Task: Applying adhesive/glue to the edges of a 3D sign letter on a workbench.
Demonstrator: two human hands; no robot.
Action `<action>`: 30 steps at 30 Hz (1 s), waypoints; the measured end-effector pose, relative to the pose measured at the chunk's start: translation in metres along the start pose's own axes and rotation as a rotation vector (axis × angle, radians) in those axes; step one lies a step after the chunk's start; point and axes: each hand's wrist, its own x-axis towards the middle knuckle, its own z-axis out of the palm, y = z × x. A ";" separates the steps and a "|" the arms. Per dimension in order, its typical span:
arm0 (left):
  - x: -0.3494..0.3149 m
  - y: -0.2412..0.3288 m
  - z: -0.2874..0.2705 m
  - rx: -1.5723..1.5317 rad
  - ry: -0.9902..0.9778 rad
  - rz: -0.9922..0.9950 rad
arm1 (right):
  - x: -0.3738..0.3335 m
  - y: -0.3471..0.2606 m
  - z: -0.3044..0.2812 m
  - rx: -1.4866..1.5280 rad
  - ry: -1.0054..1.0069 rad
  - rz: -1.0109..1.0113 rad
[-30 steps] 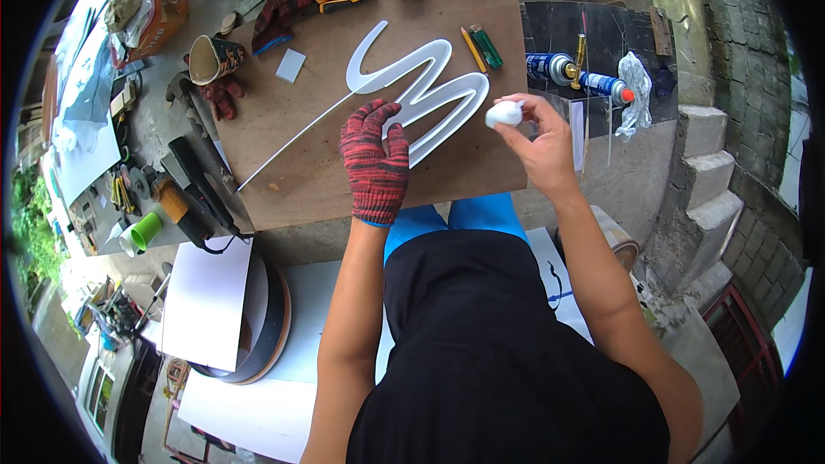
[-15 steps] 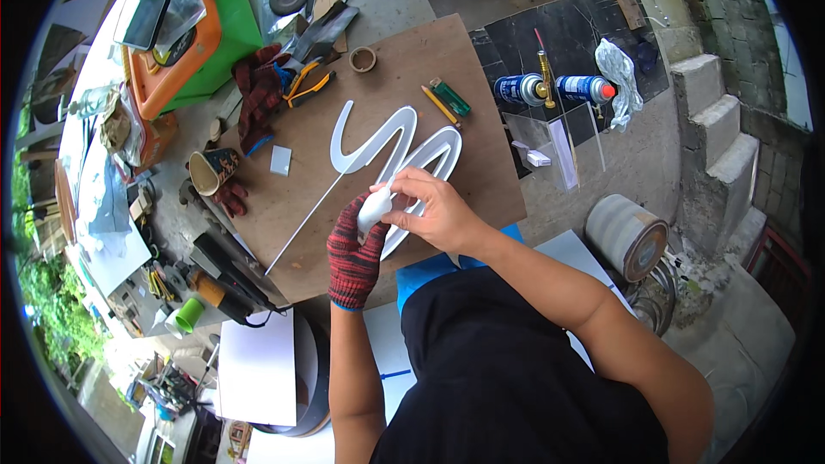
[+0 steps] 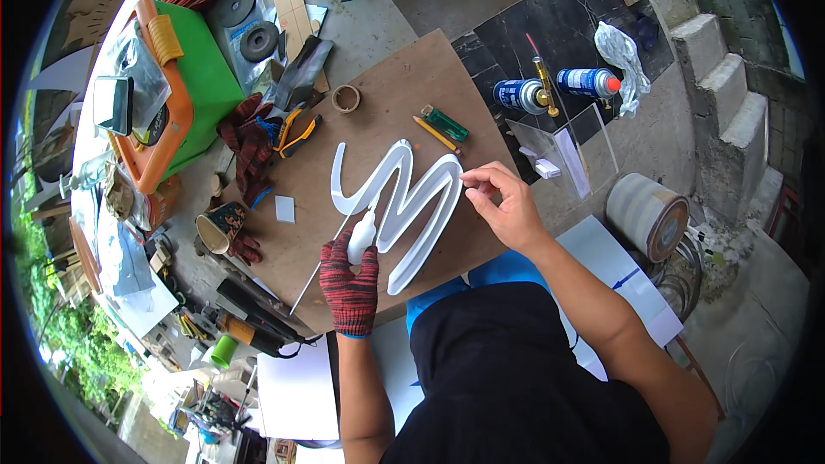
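Here, left hand (image 3: pixel 351 285): gloved, pinching a white bottle (image 3: pixel 362 241)
Right hand (image 3: pixel 509 204): bare, at the far right bend of the zigzag piece (image 3: pixel 395 223); whether it pinches, cannot tell
Zigzag piece: on brown board (image 3: pixel 378 112), right of bottle

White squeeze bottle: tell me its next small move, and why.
Probably guide the white squeeze bottle tip-first to the white wavy channel: the gloved left hand grips it, tip pointing there, and the bare right hand is at the channel's right-hand bend.

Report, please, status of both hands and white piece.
Gloved left hand: holding white plastic bottle. Bare right hand: at edge of wavy white piece, contact unclear. Yellow pencil lies near piece.
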 end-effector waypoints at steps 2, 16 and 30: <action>0.001 0.001 0.001 0.012 0.000 -0.004 | 0.001 0.002 -0.001 -0.032 0.013 0.009; 0.016 0.019 -0.004 0.196 -0.061 -0.018 | 0.004 0.011 -0.001 0.033 0.003 0.054; 0.030 0.035 -0.009 0.310 -0.095 0.066 | 0.002 0.010 -0.002 0.085 -0.002 0.067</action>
